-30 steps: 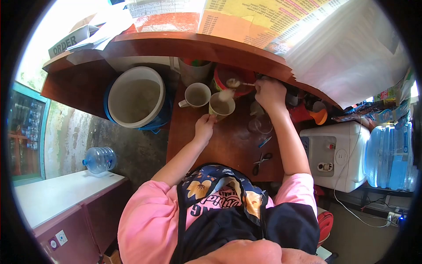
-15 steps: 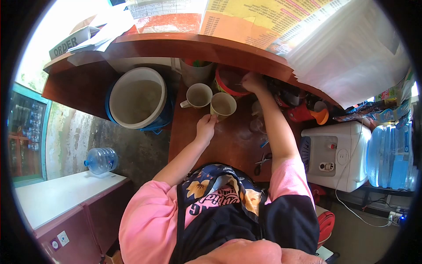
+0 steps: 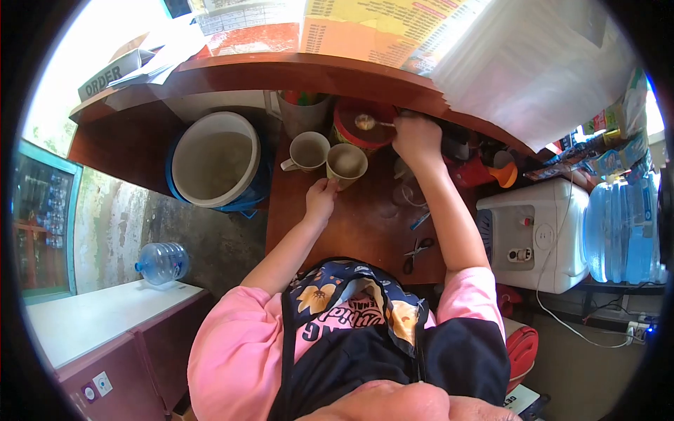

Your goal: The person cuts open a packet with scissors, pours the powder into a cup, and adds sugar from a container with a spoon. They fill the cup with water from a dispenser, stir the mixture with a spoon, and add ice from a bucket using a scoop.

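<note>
My left hand [image 3: 321, 198] is closed on the handle side of a light mug [image 3: 347, 163], which stands upright on the brown table [image 3: 337, 235]. A second light mug [image 3: 309, 151] is beside it on the left, nearly touching. Behind the mugs is a red tub [image 3: 354, 126]. Pinched in my right hand [image 3: 419, 138] is a spoon [image 3: 366, 122], its bowl above the tub's opening and holding a little of something pale. What the mugs contain is hard to make out.
A large white bucket [image 3: 214, 158] stands at the left, a grey pitcher [image 3: 303, 112] behind the mugs. Scissors [image 3: 417, 255] and a clear glass [image 3: 408, 191] lie nearer my right arm. The water dispenser [image 3: 537, 231] is at the right, under the overhanging shelf [image 3: 281, 74].
My right hand has come up out of the red tub, and the spoon's bowl now shows above it. The camera view has shifted slightly. My left hand still holds the mug.
</note>
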### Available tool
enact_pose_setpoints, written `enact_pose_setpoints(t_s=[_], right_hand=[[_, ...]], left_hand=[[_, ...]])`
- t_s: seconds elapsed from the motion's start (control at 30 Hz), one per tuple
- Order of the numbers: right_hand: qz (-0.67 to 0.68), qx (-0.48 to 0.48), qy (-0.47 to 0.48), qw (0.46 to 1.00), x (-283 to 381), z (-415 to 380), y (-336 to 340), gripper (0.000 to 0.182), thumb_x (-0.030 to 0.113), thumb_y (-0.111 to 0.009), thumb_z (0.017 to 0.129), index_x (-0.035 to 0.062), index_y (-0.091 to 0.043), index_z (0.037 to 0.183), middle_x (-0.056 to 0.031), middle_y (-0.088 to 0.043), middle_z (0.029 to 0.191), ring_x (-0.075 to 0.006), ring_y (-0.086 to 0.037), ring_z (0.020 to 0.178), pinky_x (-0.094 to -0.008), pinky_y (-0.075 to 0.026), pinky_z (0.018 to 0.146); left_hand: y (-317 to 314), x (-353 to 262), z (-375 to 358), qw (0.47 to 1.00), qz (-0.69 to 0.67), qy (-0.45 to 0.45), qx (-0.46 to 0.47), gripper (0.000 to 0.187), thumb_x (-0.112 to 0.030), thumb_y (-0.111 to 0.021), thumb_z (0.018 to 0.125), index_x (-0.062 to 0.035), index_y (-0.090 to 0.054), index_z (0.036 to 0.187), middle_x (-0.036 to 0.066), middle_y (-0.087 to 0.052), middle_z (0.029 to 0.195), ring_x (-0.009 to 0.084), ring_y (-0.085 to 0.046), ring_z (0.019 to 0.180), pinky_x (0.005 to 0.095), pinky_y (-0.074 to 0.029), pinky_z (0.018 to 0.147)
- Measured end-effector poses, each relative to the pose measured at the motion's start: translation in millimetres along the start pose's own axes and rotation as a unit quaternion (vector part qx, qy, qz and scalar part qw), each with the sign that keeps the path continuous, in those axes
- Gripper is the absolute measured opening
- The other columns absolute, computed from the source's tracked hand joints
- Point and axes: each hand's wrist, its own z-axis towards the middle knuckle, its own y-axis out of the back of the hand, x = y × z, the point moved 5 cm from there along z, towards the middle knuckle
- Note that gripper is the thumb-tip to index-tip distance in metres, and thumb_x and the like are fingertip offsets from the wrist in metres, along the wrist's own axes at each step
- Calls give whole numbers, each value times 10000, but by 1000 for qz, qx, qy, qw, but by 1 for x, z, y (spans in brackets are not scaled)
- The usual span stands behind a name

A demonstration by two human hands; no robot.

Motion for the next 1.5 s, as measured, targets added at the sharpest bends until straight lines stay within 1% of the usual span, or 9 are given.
enact_pose_setpoints(t_s=[0.07,0.13,0.27,0.4,0.53,0.8,0.93,1.07,1.5], right_hand=[[-15,-6,-25,1000,-4,20,-34,166,115,-636,655,119,-685,813,-106,-645,877,-283,-634,832,-412,-501,734],[-60,-304,73,948,0,26,-47,340,157,-670,670,104,-658,1006,-104,-632,964,-291,-602,931,-414,-469,815],[131,-256,25,958,6,-23,1,483,178,-701,698,80,-594,1159,-111,-615,1024,-293,-573,982,-409,-434,853],[220,-374,-73,898,-30,-113,14,402,98,-683,739,58,-609,1133,-135,-615,1014,-305,-586,908,-388,-458,798],[324,-328,-301,835,-57,-232,-27,358,82,-651,807,10,-588,1152,-134,-613,1012,-235,-596,907,-324,-469,796],[48,-340,-371,863,-27,-397,77,327,122,-634,830,-4,-589,1128,-162,-594,1013,-314,-564,877,-393,-454,794],[-208,-469,-326,794,-22,-466,161,328,159,-523,913,-31,-509,1180,-172,-562,1010,-293,-530,928,-388,-446,794],[-341,-419,-423,728,-19,-523,204,328,138,-456,956,-64,-475,1214,-195,-490,1124,-248,-524,958,-361,-457,818],[-268,-411,-561,666,-63,-582,187,432,290,-377,990,-49,-523,1215,-191,-472,1177,-256,-506,1023,-360,-438,857]], left_hand=[[4,-2,-2,998,56,-13,8,248,-235,-507,936,-26,-589,829,3,-519,686,85,-452,639,246,-349,579],[8,1,-5,995,90,-42,-9,283,-251,-524,911,-24,-595,757,21,-533,654,111,-472,622,278,-363,572],[-4,-21,-39,974,209,-83,30,297,-248,-539,891,-22,-602,710,34,-548,638,128,-488,618,293,-376,578],[-26,-3,-65,970,158,42,181,258,-233,-530,921,-43,-594,760,14,-555,698,101,-506,661,250,-424,628],[-79,10,-84,935,53,179,303,225,-237,-509,951,-73,-565,807,-16,-541,758,61,-508,702,214,-466,675],[-253,59,-62,903,92,42,417,290,-214,-550,896,-43,-560,662,-12,-504,574,78,-426,532,254,-325,493],[-341,72,-55,893,148,-54,422,335,-284,-543,881,-24,-590,674,30,-534,574,122,-485,548,303,-372,528],[-404,74,-58,886,191,-79,416,309,-275,-555,876,-15,-598,714,53,-561,633,156,-525,593,311,-412,575],[-451,91,-62,904,83,-7,418,272,-209,-554,899,-13,-551,711,24,-521,664,123,-486,624,281,-411,604]])
